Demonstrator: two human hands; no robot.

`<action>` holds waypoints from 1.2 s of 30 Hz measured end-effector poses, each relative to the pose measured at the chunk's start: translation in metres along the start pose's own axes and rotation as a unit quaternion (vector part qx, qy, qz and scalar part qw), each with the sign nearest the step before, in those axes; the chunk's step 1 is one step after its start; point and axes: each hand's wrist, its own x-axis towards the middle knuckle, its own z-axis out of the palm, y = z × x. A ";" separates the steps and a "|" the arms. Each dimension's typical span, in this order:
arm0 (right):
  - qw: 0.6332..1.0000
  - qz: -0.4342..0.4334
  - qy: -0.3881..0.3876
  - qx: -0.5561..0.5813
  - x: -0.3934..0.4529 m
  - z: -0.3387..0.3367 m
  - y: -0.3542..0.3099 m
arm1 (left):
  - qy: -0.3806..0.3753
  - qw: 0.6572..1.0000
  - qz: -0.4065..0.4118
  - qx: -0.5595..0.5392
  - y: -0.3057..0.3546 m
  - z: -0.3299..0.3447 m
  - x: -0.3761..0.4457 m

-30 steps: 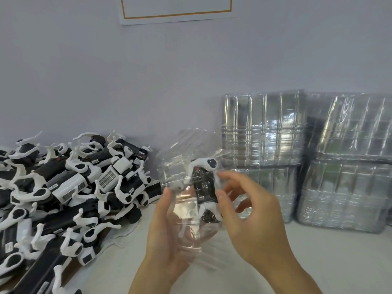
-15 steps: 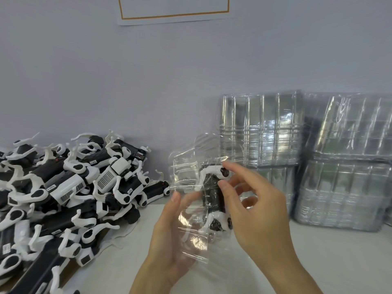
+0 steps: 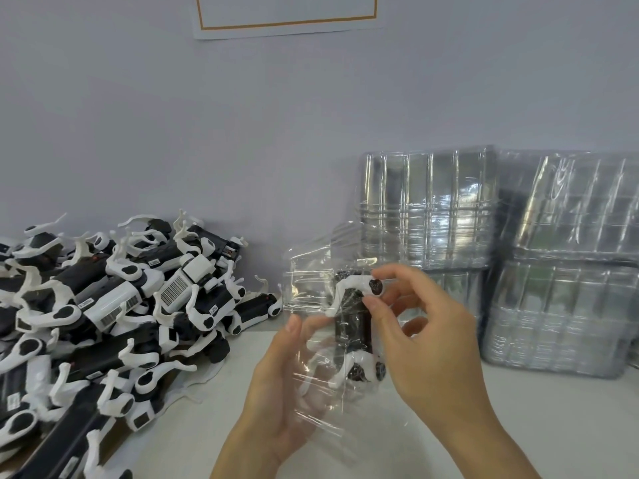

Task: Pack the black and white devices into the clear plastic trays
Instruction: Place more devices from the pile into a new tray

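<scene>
From the head view, the left hand [image 3: 276, 385] cradles a clear plastic tray [image 3: 311, 305] from below with fingers loosely curled round its edge, while the right hand [image 3: 425, 344] pinches the upper white arm of a black and white device [image 3: 352, 323] between thumb and forefinger, holding it in the tray above the table [image 3: 449, 426]. The tray looks thin, light and crinkly, likely to buckle, so supporting it underneath seems wise. The device looks rigid, a black body with slender white arms that may snag; more lie in the pile [image 3: 103, 323] at left, with the tray stacks [image 3: 501, 254] at right.
</scene>
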 end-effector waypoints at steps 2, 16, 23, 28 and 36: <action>1.000 0.000 0.005 -0.006 0.000 -0.001 0.000 | 0.000 1.000 -0.002 0.008 0.000 -0.001 0.000; 0.998 -0.016 -0.053 -0.006 -0.002 0.007 -0.010 | 0.044 0.992 0.011 -0.116 0.003 0.000 -0.004; 0.989 -0.102 -0.080 -0.069 -0.006 0.015 -0.016 | 0.050 0.964 0.021 -0.260 0.009 0.000 -0.012; 0.989 -0.108 -0.079 -0.069 -0.005 0.014 -0.015 | 0.016 0.968 0.007 -0.251 0.011 0.003 -0.015; 0.985 -0.017 -0.140 -0.098 -0.005 0.006 -0.004 | 0.073 0.992 0.087 -0.062 0.008 -0.001 -0.006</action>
